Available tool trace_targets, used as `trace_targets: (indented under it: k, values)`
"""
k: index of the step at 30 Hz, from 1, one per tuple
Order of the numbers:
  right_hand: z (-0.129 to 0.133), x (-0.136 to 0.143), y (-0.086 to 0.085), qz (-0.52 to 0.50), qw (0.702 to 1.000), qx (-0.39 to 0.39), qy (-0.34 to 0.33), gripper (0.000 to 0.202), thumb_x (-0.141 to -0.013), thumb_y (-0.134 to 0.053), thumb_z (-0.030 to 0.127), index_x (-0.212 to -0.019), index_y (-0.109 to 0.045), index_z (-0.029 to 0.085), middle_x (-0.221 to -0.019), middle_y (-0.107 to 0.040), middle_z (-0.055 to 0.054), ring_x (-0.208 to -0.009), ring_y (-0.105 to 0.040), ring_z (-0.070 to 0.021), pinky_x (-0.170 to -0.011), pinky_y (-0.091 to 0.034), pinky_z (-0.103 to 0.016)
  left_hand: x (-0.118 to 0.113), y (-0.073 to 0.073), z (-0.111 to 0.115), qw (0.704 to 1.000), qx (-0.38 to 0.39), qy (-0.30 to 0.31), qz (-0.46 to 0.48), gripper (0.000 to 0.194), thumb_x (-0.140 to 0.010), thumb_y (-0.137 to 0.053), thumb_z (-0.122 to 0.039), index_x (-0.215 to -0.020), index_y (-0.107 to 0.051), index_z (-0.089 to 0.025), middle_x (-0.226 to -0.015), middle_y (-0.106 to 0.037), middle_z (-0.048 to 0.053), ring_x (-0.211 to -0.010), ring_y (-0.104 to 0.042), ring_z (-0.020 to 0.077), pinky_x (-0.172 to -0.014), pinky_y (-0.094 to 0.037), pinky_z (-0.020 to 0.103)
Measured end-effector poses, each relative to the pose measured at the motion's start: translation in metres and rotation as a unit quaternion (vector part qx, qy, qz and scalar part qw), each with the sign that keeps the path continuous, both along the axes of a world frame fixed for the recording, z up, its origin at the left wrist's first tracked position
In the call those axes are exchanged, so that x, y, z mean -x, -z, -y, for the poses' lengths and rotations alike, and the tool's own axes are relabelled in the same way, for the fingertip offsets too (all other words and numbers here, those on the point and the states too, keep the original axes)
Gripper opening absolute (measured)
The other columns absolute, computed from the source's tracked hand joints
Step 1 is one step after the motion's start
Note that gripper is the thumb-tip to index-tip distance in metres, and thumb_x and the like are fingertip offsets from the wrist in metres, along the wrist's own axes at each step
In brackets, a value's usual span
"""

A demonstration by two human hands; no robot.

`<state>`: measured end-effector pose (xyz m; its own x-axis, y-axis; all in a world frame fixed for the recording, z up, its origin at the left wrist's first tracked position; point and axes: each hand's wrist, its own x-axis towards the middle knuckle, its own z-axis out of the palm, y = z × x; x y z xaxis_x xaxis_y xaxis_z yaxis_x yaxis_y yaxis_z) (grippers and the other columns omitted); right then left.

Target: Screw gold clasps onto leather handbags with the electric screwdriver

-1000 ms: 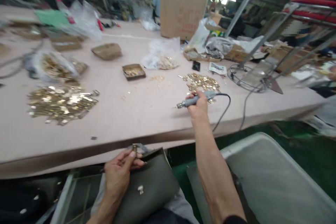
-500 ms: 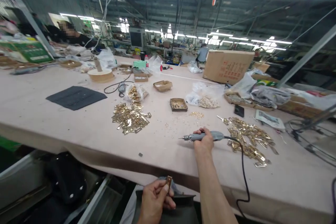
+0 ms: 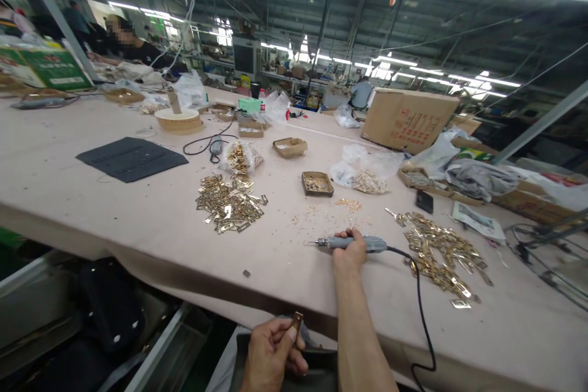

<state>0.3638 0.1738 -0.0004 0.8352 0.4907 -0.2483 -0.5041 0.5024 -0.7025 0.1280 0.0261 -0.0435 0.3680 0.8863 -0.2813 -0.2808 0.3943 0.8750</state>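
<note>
My left hand [image 3: 274, 350] is closed in front of the table's near edge, pinching a small gold metal plate [image 3: 297, 319] upright between thumb and fingers. Just below it is a dark leather-like piece [image 3: 321, 367], partly hidden by the hand. My right hand [image 3: 351, 250] wraps round a grey electric screwdriver [image 3: 375, 244] above the tabletop, its bit pointing left. Tiny gold screws [image 3: 349, 203] lie scattered beyond the bit. One heap of gold metal plates [image 3: 229, 205] lies to the left, and another heap of gold pieces [image 3: 443, 251] lies right of the screwdriver.
A small tray of tiny parts [image 3: 316, 184] stands past the screws, near a plastic bag of parts [image 3: 370, 181]. A phone [image 3: 424, 201] lies to the right. Behind is a large carton [image 3: 408, 119]. A black sheet [image 3: 131, 160] lies at left; the screwdriver's cord [image 3: 420, 312] hangs over the edge.
The right hand and screwdriver have shifted slightly left. The view has tilted a little. My left hand keeps its pinch on the gold plate.
</note>
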Motion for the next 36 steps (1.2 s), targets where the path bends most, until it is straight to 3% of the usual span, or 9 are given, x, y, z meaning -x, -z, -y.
trace_targets:
  k: [7,14,22,36]
  values:
    - [-0.007,0.007,-0.001,-0.035,0.998,0.014,0.053,0.029,-0.077,-0.072,0.021,-0.083,-0.044,0.022,-0.071,-0.058,0.006,-0.048,-0.050,-0.0074,-0.046,-0.052,-0.023,0.002,0.005,-0.001,1.000,-0.001,0.003,0.008,0.045,-0.078,-0.076,-0.056,-0.084,-0.071,-0.012,-0.070,-0.072,0.008,-0.045,-0.069,0.0166,-0.041,-0.052,0.019]
    - [-0.009,0.009,0.001,-0.021,0.997,0.036,0.062,0.031,-0.077,-0.073,0.025,-0.082,-0.043,0.023,-0.068,-0.057,0.006,-0.047,-0.051,-0.0097,-0.046,-0.053,-0.026,0.004,0.004,0.000,1.000,0.002,0.005,0.007,0.045,-0.078,-0.076,-0.056,-0.084,-0.071,-0.012,-0.071,-0.072,0.007,-0.046,-0.069,0.0171,-0.042,-0.054,0.021]
    - [-0.008,0.013,-0.002,-0.036,0.995,0.038,0.087,0.026,-0.074,-0.072,0.018,-0.083,-0.048,0.020,-0.073,-0.060,0.003,-0.051,-0.053,-0.0095,-0.047,-0.054,-0.026,0.004,0.002,0.001,1.000,-0.003,0.002,0.013,0.047,-0.077,-0.077,-0.058,-0.083,-0.070,-0.012,-0.070,-0.072,0.007,-0.045,-0.068,0.0165,-0.041,-0.053,0.020]
    - [0.000,0.013,-0.006,-0.047,0.992,0.046,0.104,0.026,-0.073,-0.074,0.017,-0.082,-0.049,0.019,-0.072,-0.060,0.003,-0.050,-0.053,-0.0098,-0.048,-0.055,-0.027,0.005,0.011,0.002,1.000,-0.006,0.013,0.003,0.052,-0.075,-0.076,-0.062,-0.084,-0.070,-0.012,-0.073,-0.072,0.009,-0.045,-0.069,0.0168,-0.041,-0.053,0.021]
